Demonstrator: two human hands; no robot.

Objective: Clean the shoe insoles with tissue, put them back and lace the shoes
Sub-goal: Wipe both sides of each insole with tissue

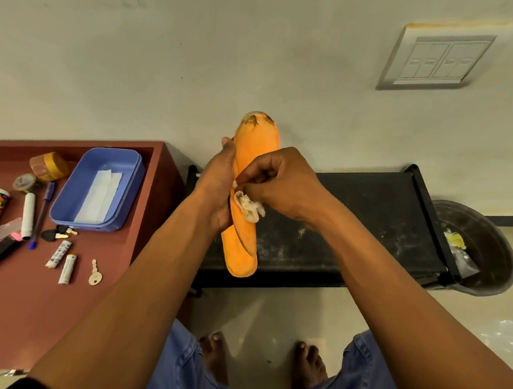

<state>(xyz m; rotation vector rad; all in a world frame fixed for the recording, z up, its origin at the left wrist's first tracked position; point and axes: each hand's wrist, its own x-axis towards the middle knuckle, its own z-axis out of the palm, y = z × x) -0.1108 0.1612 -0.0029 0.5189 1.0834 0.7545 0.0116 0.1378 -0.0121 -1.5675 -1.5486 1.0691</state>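
An orange insole [254,143] stands nearly upright in front of me, worn and dirty at its top end. My left hand [218,177] grips its left edge at the middle, thumb up along the side. My right hand [275,180] pinches a crumpled white tissue [248,206] against the insole's face. No shoes or laces are in view.
A black rack [377,219] stands below the insole against the wall. A dark bin [486,253] with rubbish sits at its right. On the brown table [31,316] at left are a blue tray [68,201] with folded tissue [99,193], pens, tape rolls, keys and batteries.
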